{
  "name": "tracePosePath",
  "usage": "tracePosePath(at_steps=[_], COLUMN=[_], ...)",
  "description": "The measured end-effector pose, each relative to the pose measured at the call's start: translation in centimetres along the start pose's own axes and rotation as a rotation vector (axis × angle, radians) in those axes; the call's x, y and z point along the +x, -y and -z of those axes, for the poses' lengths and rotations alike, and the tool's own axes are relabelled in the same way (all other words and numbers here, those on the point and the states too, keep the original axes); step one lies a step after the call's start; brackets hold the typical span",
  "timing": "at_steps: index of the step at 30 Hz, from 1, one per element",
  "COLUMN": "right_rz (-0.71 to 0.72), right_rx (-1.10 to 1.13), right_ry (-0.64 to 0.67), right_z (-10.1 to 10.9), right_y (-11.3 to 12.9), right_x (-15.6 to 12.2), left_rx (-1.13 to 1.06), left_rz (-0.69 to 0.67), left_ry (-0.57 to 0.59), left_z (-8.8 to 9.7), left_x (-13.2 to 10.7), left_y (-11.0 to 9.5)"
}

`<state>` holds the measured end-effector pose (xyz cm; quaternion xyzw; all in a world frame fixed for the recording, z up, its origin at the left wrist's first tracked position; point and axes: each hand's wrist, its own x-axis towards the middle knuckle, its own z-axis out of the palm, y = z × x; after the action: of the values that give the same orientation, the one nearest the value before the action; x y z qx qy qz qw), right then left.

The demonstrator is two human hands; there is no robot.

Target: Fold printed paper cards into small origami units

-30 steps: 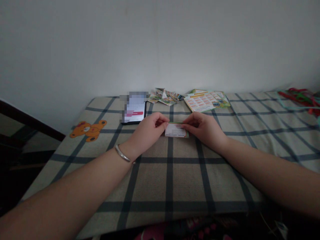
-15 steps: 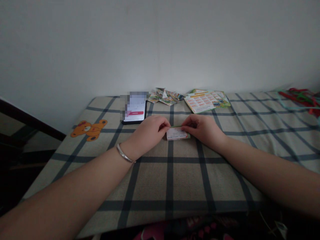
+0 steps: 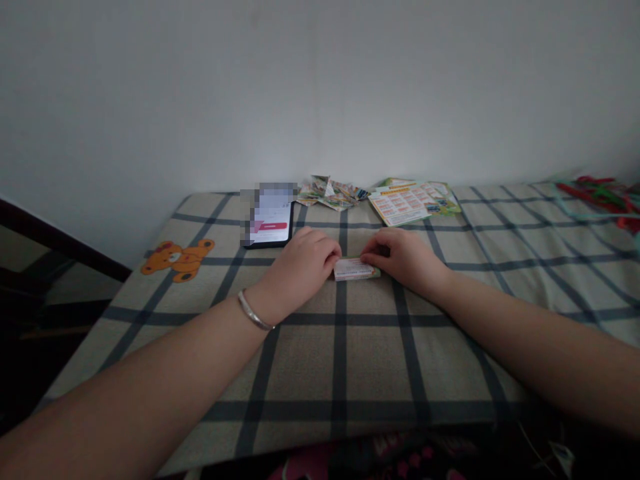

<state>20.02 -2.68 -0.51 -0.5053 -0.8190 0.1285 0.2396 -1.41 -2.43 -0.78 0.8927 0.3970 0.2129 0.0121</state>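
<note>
A small folded paper [image 3: 354, 270] with printed text and coloured edges lies on the checked tablecloth [image 3: 300, 360] in front of me. My left hand [image 3: 313, 263] pinches its left end, the fingertips curled in. At the paper's upper right side, my right hand [image 3: 400, 257] holds it with thumb and forefinger pressed together. A silver bangle [image 3: 255, 310] circles my left wrist. Both forearms rest low over the cloth, reaching in from the two sides.
Behind my left hand lies a phone [image 3: 270, 227] with a lit screen. Folded paper pieces [image 3: 333, 193] and a stack of printed sheets [image 3: 403, 203] sit near the wall. A bear patch [image 3: 177, 259] is at left, red and green items [image 3: 600, 193] far right.
The paper's visible face is now narrower front to back. My left hand has shifted slightly, its knuckles a little higher. My right hand has barely moved.
</note>
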Motion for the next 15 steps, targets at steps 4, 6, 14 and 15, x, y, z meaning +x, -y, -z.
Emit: tracePosePath(at_steps=[4,6,14,15], right_rz=[-0.048,-0.056,-0.052,-0.048], right_rx=[0.017,0.013,0.031,0.035], right_ry=[0.016,0.022,0.023,0.022], right_z=[0.1,0.1,0.0,0.0], right_y=[0.0,-0.1,-0.4,-0.4], right_x=[0.1,0.1,0.1,0.1], left_rx=[0.038,0.058,0.14,0.177], left_rz=[-0.059,-0.113,-0.255,-0.275], left_ry=[-0.002,0.014,0.152,0.175], left_z=[-0.1,-0.1,1.1,1.4], left_x=[0.2,0.2,-0.1,-0.2], left_y=[0.4,0.5,-0.4,-0.6])
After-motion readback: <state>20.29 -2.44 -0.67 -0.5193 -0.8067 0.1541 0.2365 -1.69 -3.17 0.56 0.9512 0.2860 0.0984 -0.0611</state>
